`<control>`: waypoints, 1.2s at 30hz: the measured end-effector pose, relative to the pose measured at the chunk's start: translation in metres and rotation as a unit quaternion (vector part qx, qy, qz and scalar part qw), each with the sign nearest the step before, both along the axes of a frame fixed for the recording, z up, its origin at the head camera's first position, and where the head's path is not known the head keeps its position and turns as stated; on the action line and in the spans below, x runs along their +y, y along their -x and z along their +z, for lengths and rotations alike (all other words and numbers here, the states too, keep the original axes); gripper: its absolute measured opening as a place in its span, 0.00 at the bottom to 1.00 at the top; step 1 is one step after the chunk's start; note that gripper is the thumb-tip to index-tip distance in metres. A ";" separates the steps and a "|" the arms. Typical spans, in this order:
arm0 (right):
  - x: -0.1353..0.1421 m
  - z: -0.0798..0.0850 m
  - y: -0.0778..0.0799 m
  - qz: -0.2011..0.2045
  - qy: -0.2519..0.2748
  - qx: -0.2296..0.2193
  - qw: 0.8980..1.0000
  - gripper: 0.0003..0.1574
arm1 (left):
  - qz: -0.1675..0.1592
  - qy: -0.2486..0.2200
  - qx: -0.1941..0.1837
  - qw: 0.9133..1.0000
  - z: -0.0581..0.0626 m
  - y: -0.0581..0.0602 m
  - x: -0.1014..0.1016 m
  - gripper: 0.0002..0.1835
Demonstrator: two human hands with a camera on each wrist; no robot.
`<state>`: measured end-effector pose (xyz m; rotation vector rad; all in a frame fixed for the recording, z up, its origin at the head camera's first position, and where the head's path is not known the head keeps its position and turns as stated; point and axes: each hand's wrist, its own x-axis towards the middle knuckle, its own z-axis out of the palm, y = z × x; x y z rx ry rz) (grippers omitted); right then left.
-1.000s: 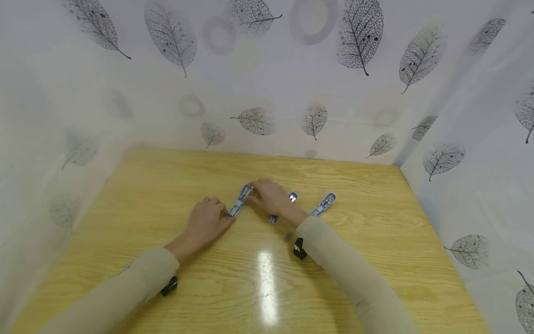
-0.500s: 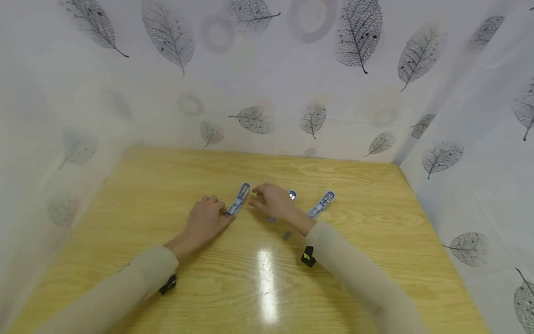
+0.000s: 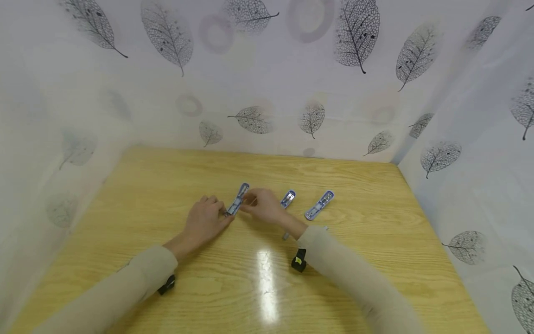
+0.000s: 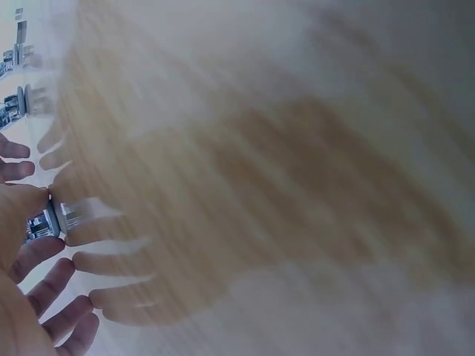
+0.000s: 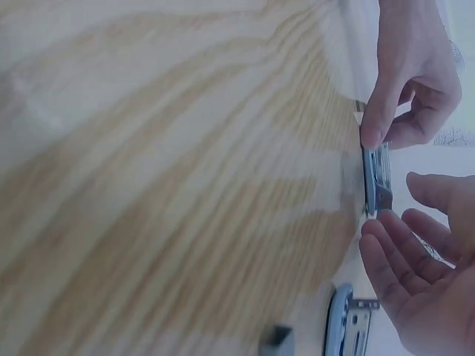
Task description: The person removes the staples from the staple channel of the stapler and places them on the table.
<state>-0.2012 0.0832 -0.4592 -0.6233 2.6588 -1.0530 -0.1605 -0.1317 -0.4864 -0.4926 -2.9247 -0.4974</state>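
An opened-out blue stapler (image 3: 238, 199) with metal parts inside lies slanted on the table. My left hand (image 3: 204, 222) pinches its near end between thumb and finger; the right wrist view shows that left hand (image 5: 417, 81) above the stapler (image 5: 375, 178). My right hand (image 3: 263, 204) is at the stapler's right side, fingers loosely bent. In the right wrist view the right hand's fingertips (image 5: 386, 219) are at the stapler's lower end; whether they touch it I cannot tell. Nothing held shows in the right hand.
Two more opened-out staplers lie to the right, one partly behind my right hand (image 3: 288, 198) and another farther right (image 3: 319, 205). A small grey metal block (image 3: 285, 235), perhaps staples, lies near my right wrist. Leaf-patterned cloth (image 3: 267, 125) rises behind the wooden table (image 3: 187, 171).
My right hand first was at the stapler's far end, then drew back right, and now is lower along its side. My left hand keeps its pinch.
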 end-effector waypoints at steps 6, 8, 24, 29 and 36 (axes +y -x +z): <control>-0.010 -0.003 0.000 -0.004 0.013 -0.033 0.999 0.18 | -0.003 0.007 0.007 1.000 0.000 -0.002 0.000 0.19; -0.013 -0.003 0.000 -0.004 0.012 -0.034 0.999 0.17 | -0.005 0.008 0.011 1.000 0.000 -0.002 0.000 0.19; -0.026 -0.004 0.005 0.000 -0.037 -0.018 0.999 0.10 | -0.009 0.003 -0.002 1.000 0.006 -0.003 -0.001 0.18; -0.028 -0.004 0.005 0.001 -0.045 -0.024 0.999 0.10 | -0.009 0.006 -0.003 1.000 0.005 -0.002 -0.001 0.18; -0.028 -0.006 0.005 -0.018 -0.005 -0.063 0.998 0.09 | -0.008 0.006 -0.003 1.000 0.004 -0.002 -0.001 0.18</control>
